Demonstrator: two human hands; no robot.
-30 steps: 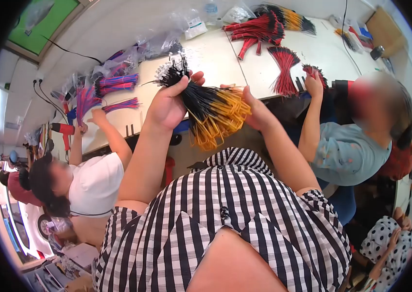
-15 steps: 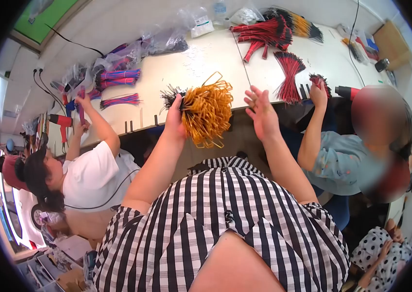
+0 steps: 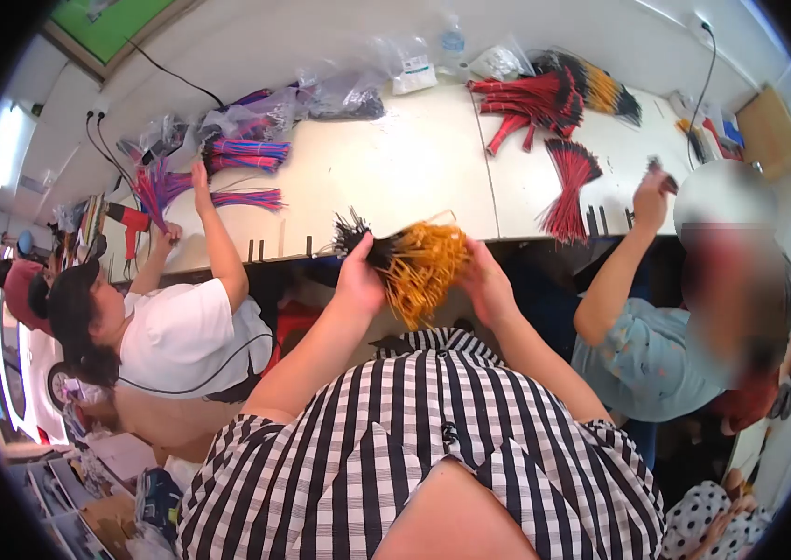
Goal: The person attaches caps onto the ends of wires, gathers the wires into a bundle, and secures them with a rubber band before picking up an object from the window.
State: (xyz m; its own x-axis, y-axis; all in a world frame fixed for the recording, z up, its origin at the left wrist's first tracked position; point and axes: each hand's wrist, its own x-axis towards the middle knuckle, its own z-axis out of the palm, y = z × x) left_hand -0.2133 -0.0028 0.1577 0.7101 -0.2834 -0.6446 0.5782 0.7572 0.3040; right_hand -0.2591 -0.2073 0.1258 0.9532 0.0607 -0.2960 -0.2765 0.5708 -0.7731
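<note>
My left hand (image 3: 361, 278) is closed around the black-sleeved neck of a bundle of yellow wires (image 3: 423, 266). Thin dark and silvery wire ends stick out beyond my thumb to the upper left. The yellow lengths loop and fan out to the right, in front of my body just off the table edge. My right hand (image 3: 490, 287) lies against the right side of these loops, its fingers fairly straight and partly hidden by the wires.
A white table (image 3: 395, 187) runs ahead, bearing red-and-black wire bundles (image 3: 567, 191), purple-blue bundles (image 3: 248, 154), plastic bags (image 3: 344, 101) and a bottle (image 3: 452, 42). Co-workers sit at both sides, handling wires. A red heat gun (image 3: 129, 219) is at left.
My right hand has come in from the right and now touches the yellow loops. The bundle has come lower in view. At left, a co-worker's hand has moved to the purple-blue wires.
</note>
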